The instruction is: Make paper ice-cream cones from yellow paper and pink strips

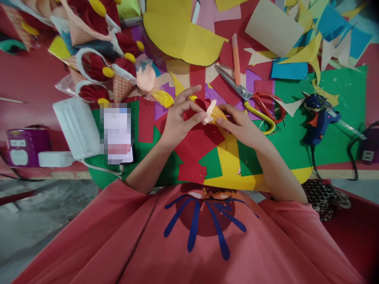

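Note:
Between my hands is a small paper ice cream cone [218, 114], with an orange waffle pattern, a white wavy rim and a dark red top with a yellow ball. My right hand [239, 124] grips the cone part, thumb in front and fingers behind. With thumb and forefinger, my left hand [182, 118] pinches the white rim, its other fingers raised. Red paper pieces [198, 144] lie beneath my hands. Just right of the cone rest scissors [244, 92] with red and yellow handles, lying half open.
Finished paper cones [122, 83] are heaped at the back left. A phone [118, 134] and a white power strip [77, 128] lie to my left. On the right stands a blue glue gun [319, 122] with a cord. Coloured scraps [314, 47] and a yellow sheet [180, 35] cover the back.

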A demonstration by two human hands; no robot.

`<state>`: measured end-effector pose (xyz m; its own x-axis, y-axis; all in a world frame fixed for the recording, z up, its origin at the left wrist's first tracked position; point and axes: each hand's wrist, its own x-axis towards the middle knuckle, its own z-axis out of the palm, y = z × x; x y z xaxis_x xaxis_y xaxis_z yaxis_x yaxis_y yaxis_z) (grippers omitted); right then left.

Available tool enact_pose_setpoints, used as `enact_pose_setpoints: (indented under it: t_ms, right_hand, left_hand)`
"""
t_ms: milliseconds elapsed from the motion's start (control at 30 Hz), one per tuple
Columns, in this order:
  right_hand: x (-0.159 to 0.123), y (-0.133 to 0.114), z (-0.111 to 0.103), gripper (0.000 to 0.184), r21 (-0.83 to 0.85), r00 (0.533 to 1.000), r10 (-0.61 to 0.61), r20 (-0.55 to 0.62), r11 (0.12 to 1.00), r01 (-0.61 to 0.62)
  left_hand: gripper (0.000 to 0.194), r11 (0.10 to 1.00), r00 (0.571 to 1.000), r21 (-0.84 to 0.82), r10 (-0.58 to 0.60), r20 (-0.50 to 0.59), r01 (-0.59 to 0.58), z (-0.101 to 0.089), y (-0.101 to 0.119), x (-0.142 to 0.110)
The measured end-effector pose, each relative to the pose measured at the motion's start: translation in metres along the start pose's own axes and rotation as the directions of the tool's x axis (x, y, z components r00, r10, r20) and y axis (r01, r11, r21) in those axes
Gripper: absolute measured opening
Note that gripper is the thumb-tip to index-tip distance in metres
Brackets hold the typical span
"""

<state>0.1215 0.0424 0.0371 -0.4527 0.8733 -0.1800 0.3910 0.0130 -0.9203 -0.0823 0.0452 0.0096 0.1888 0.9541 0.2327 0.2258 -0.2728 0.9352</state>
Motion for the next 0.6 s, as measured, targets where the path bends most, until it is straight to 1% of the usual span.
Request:
enact_pose_setpoints:
  t_ms: [100, 300, 367, 600]
  right_hand:
    - [0.0, 0.0, 0.0005, 0.04, -0.028, 0.999, -0.027, -0.021, 0.999, 0.027]
    - [-0.0004, -0.0012, 0.0031, 0.039, -0.167, 0.994, -0.09, -0.07, 0.983, 0.077]
    - [-0.0004, -0.0003, 0.0041, 0.039, -0.211, 0.992, -0.102, -0.078, 0.974, 0.083]
    - [-0.0003, 0.0023, 0.005, 0.039, -0.271, 0.99, -0.123, -0.075, 0.957, 0.098]
  left_hand:
    - [0.024, 1.0, 1.0, -0.014, 0.011, 0.003, -0.011, -0.0006, -0.0013, 0.0003]
    - [0.024, 0.995, 0.998, 0.097, 0.016, -0.056, -0.011, -0.0013, -0.0009, -0.001]
    - [0.024, 0.994, 0.997, 0.111, 0.018, -0.068, -0.011, -0.0004, -0.0017, -0.0014]
    - [0.023, 0.995, 0.999, 0.099, 0.003, -0.05, 0.002, -0.0001, -0.007, -0.0014]
